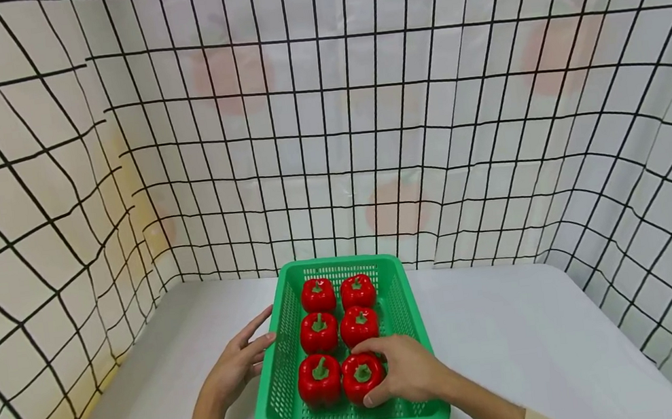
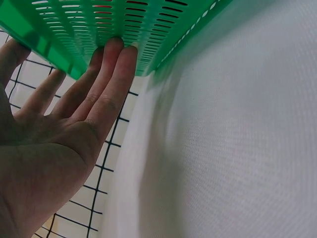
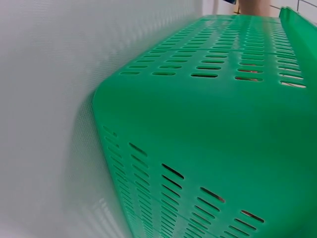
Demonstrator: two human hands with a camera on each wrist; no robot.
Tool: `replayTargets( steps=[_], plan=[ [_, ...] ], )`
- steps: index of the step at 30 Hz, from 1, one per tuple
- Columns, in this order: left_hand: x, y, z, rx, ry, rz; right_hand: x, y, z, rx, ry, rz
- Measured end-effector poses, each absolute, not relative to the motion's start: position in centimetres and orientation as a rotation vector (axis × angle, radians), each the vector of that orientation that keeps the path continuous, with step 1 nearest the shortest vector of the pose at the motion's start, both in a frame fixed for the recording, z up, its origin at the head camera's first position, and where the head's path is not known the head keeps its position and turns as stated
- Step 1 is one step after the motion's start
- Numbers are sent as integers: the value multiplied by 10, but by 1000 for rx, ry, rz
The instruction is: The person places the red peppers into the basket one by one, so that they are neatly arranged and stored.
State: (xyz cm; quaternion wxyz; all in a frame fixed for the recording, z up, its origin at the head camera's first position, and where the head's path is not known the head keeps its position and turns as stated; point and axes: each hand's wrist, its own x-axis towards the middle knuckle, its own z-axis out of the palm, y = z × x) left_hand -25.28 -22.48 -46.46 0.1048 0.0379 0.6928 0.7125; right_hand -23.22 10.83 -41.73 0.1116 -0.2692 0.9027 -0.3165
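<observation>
A green slotted basket [image 1: 281, 386] stands on the white table and holds several red bell peppers in two columns. My right hand [image 1: 403, 370] reaches into the basket and curls round the near right pepper [image 1: 362, 376]. My left hand [image 1: 242, 360] lies with straight fingers [image 2: 115, 74] against the basket's left outer wall [image 2: 119, 25]. The right wrist view shows only the basket's outer wall [image 3: 223, 134], not the hand.
A white table [image 1: 521, 333] carries the basket near its front edge. A grid-patterned white curtain [image 1: 327, 122] closes in the back and both sides. Bare tabletop lies to the left and right of the basket.
</observation>
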Motion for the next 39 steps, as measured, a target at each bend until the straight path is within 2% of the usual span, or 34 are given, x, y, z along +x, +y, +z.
replayTargets(
  steps=[39],
  plan=[
    [-251, -225, -465, 89, 2043, 2119, -232, 107, -418, -758, 2700, -917]
  ],
)
